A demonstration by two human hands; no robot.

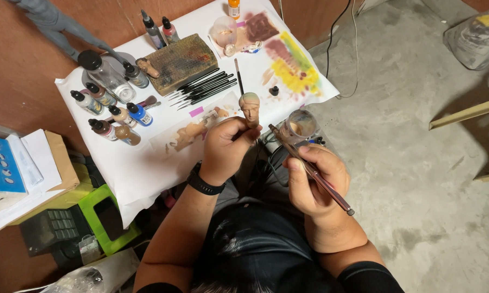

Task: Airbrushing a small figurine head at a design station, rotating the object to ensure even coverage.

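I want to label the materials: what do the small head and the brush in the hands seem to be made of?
Small head, held by the left hand: probably resin or plastic, with a matte painted skin tone and greenish hair. Brush, held by the right hand: the glossy reddish-brown handle looks like lacquered wood, perhaps plastic.

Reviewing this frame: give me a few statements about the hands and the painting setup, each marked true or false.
1. The left hand holds a small sculpted head. True.
2. The right hand holds a pair of scissors. False: it holds an airbrush.
3. A row of black brushes lies on the white paper. True.
4. The left wrist is bare. False: it wears a black wristband.
5. The dropper bottles stand at the paper's right edge. False: they stand at its left.
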